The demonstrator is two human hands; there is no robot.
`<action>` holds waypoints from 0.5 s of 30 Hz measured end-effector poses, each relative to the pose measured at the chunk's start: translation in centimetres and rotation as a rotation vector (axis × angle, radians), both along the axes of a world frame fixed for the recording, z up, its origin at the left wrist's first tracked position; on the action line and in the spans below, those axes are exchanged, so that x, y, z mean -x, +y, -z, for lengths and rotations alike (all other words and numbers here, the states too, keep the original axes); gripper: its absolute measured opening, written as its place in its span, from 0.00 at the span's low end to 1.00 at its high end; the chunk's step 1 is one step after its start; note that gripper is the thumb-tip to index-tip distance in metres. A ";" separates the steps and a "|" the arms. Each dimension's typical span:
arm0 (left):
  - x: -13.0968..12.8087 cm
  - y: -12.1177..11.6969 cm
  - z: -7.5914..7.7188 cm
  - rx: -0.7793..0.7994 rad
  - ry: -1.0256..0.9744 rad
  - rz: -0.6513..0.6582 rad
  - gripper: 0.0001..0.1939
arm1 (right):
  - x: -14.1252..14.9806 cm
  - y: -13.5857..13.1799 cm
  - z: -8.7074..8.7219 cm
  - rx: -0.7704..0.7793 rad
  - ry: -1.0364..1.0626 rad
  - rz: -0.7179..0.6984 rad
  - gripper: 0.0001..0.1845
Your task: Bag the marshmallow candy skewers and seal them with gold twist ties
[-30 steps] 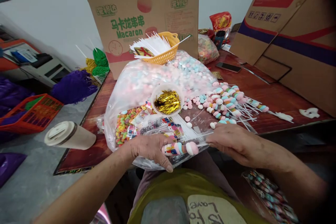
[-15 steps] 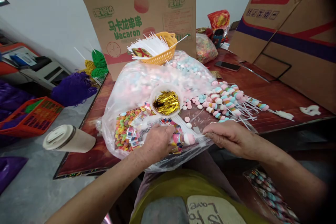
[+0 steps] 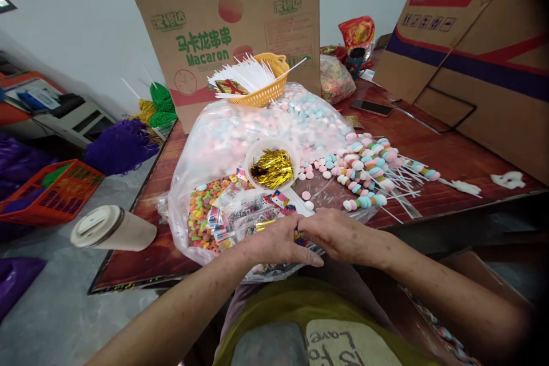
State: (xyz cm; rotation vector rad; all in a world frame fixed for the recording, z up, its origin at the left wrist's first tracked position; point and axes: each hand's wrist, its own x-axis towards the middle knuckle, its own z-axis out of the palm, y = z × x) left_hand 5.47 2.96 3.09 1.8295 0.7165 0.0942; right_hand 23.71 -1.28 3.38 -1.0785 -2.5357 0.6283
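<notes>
My left hand and my right hand meet above the front of a large plastic bag, fingers touching. The left fingers close over a candy skewer in a small patterned bag, now almost wholly hidden; the left thumb stretches rightward. My right hand's fingers are curled at the same spot, and what they pinch is covered. A gold strip shows just above the left hand. Behind are ring-shaped candies, printed sachets and a white bowl of gold twist ties.
Finished candy skewers lie in a pile at right, near loose pastel candies. A yellow basket of white sticks leans behind, before a cardboard box. A lidded paper cup stands left. A phone lies farther back.
My right hand has moved left from the pulled-out end of the small bag to meet my left hand. The pink candy end that showed between them is now covered. A gold strip has appeared.
</notes>
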 end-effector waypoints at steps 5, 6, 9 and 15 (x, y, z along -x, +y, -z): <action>2.8 0.8 -2.3 0.084 0.004 0.079 0.25 | -2.2 -0.2 0.3 0.010 0.274 0.082 0.15; 3.3 0.7 -2.5 0.109 0.023 0.120 0.23 | -2.5 -0.1 0.3 -0.001 0.299 0.094 0.17; 3.5 -0.2 -1.7 0.252 0.094 0.111 0.23 | -2.4 0.2 0.3 -0.019 0.308 0.093 0.22; 1.9 -3.6 1.3 0.296 -0.014 -0.140 0.21 | -0.2 1.1 1.3 0.132 0.271 0.077 0.27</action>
